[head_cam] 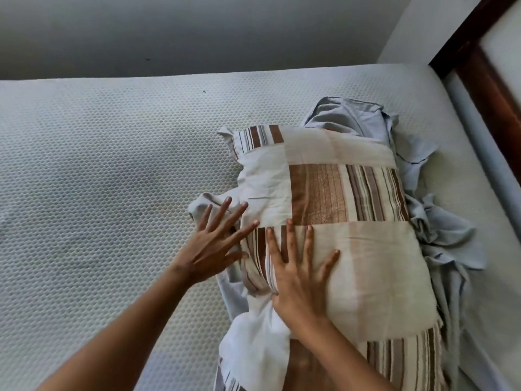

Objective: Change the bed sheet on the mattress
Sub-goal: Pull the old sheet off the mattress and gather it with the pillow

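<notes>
1. Mattress (98, 170) is bare to the left of my fingers, so I judge that stripping is done.
2. Left fingers (220, 218) and right fingers (309, 244) are spread flat, gripping nothing, and press on the striped cloth (352, 193).
3. Blue sheet (355, 114) lies crumpled under that cloth, beyond and right of my fingertips. One corner is beneath my left fingers.
4. I cannot tell whether this sheet is the old one or the fresh one.
5. Remaining: spreading and tucking a sheet, not yet begun.
</notes>
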The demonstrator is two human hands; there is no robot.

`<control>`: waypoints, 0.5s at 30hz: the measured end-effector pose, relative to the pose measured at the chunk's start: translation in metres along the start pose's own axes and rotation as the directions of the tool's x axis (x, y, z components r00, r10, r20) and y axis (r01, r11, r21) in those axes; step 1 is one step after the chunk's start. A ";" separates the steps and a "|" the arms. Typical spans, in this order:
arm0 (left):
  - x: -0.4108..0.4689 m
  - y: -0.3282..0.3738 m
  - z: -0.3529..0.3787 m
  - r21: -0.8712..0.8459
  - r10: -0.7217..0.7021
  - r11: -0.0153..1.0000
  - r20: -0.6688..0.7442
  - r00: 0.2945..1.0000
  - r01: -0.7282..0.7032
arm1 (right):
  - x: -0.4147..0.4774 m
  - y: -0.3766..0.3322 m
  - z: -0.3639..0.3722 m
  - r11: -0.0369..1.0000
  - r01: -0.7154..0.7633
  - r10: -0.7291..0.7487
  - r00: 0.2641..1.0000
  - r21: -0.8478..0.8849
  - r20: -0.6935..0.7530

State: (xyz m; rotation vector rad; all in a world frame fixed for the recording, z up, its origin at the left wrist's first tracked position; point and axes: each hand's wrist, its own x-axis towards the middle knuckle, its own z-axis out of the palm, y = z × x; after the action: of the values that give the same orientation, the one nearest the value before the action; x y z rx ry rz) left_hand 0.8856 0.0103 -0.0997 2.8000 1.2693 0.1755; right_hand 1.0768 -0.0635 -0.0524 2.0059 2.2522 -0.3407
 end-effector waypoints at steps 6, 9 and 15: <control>0.016 -0.005 -0.011 0.204 0.228 0.949 0.078 0.971 -0.239 | -0.024 0.059 -0.022 0.987 -0.008 -0.013 0.991 -0.159 -0.131; 0.035 0.010 -0.012 0.216 0.334 0.922 -0.018 0.943 -0.322 | -0.029 0.104 -0.042 0.960 0.038 -0.080 0.987 -0.278 -0.142; 0.042 0.017 0.001 0.269 0.496 0.848 -0.100 0.863 -0.456 | -0.029 0.100 -0.044 0.977 0.079 -0.054 0.990 -0.198 0.133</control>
State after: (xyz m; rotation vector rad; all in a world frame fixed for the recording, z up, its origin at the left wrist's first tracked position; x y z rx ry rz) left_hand 0.9255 0.0309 -0.0956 3.3261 0.6093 0.3046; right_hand 1.1825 -0.0704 -0.0128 1.7608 2.1827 -0.2262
